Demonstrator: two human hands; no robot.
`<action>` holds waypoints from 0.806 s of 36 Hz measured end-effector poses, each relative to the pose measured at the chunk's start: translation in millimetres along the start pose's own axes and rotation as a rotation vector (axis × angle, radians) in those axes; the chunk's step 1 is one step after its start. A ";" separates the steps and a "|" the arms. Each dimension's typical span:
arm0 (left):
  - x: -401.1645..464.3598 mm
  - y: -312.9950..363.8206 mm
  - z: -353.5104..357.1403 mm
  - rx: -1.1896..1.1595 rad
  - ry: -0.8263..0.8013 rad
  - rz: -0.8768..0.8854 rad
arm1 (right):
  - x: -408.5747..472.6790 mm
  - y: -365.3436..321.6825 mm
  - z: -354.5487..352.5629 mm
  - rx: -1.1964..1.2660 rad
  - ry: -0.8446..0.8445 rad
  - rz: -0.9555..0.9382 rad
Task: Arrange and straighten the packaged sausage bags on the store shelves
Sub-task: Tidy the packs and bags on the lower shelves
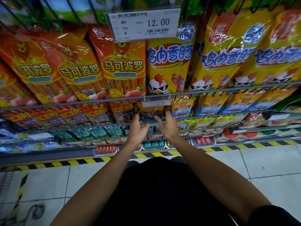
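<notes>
Both hands are reached to a glossy yellow-and-blue sausage bag (152, 113) on the second wire shelf (97, 100), below the small price tag (157, 103). The left hand (138, 128) is spread, fingertips at the bag's left edge. The right hand (167, 126) touches its right edge; whether it pinches cannot be told.
</notes>
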State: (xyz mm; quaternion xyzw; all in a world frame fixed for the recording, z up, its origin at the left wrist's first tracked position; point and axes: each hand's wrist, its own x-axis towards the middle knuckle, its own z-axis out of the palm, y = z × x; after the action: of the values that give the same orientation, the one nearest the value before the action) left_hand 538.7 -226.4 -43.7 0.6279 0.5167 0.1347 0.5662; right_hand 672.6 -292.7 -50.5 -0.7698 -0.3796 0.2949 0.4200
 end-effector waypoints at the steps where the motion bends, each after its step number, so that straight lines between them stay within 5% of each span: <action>1: 0.9 0.1 0.8 -0.010 0.000 -0.006 | -2.5 1.7 0.0 0.002 0.016 0.001; 29: 35.9 0.3 10.4 0.126 0.204 0.078 | 12.1 10.6 -0.3 -0.141 0.018 0.052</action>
State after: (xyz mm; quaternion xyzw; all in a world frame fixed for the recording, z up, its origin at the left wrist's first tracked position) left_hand 562.2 -203.5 -61.7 0.6650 0.5543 0.1871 0.4643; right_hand 682.9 -286.6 -61.2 -0.8097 -0.3753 0.2712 0.3604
